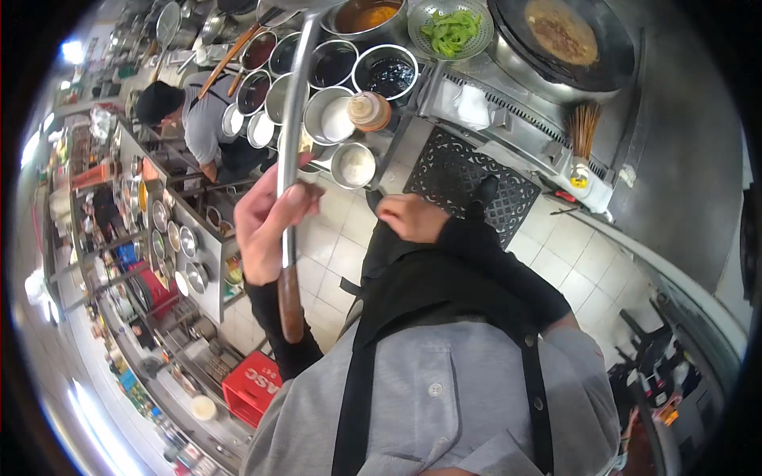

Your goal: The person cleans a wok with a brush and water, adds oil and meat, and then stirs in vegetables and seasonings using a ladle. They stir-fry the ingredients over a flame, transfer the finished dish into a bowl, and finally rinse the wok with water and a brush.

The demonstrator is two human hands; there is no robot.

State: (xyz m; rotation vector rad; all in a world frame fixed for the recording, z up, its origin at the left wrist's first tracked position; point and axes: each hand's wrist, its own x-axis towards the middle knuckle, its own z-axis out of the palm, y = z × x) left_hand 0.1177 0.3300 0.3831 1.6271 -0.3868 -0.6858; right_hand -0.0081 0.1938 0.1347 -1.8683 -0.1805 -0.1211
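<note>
My left hand (270, 226) is closed around the long metal handle of a ladle (295, 111). The ladle's brown wooden end (290, 309) points toward my body, and its head reaches the top edge, mostly cut off. In front of my black apron (429, 285), my right hand (411, 218) is curled; what its fingers hold, if anything, is hidden. Beyond the ladle stand several metal pots with dark sauces (389, 75) and white seasonings (353, 164). A squeeze bottle (369, 112) is among them.
A wok (563, 40) with brown food sits at upper right, beside a colander of green vegetables (451, 32). A bamboo brush (583, 131) stands at the stove edge. A black mat (444, 166) lies underfoot. Another person (198, 127) works at left, near shelves and a red crate (252, 387).
</note>
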